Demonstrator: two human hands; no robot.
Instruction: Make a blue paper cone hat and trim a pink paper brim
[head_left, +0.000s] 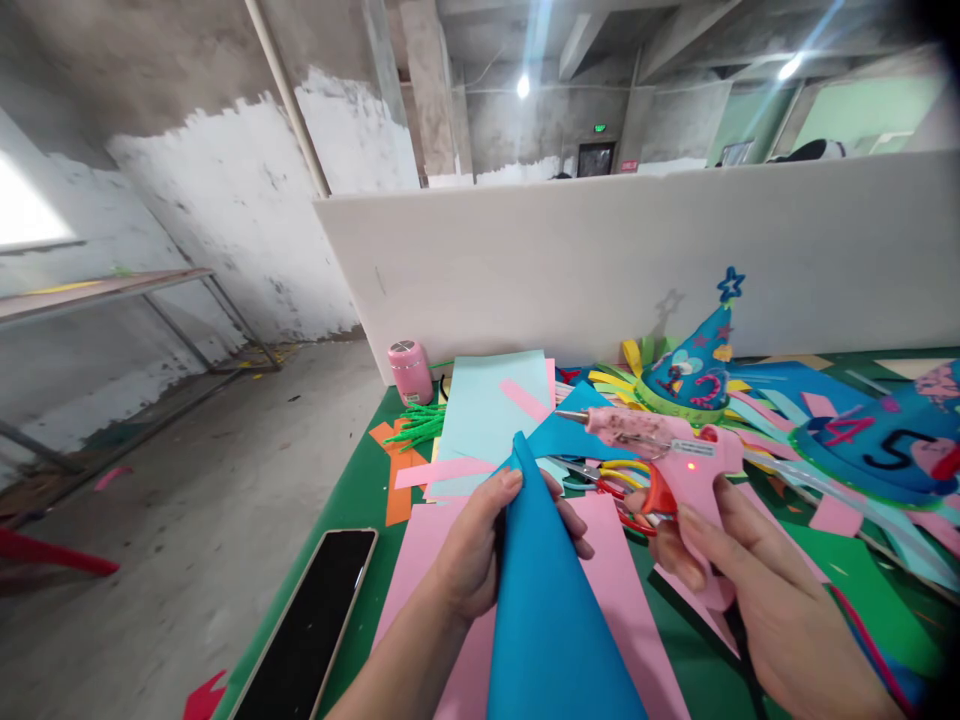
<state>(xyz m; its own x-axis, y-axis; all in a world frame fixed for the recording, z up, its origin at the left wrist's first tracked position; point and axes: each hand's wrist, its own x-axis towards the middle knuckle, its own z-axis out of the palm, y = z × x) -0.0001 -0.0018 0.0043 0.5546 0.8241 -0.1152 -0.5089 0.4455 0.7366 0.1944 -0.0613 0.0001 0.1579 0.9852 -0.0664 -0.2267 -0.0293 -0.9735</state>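
Observation:
My left hand [480, 545] is wrapped round a blue paper cone [555, 610] near its narrow tip, thumb in front and fingers behind. The cone's tip points away from me, and its wide end runs out of the bottom of the view. In my right hand [739, 560] is a pink hot glue gun [694, 460], its small light glowing orange. The metal nozzle points left, a little beyond the cone's tip and apart from it. A clear glue stick juts from the gun's back. Beneath the cone lie sheets of pink paper [409, 580].
A phone [311, 625] lies at the table's left edge. Beyond are a pink cylinder [410, 372], green pipe cleaners [416, 425], light blue paper [480, 400] and scissors [634, 515]. Decorated party hats [686, 370] stand at the right, before a white partition [600, 260].

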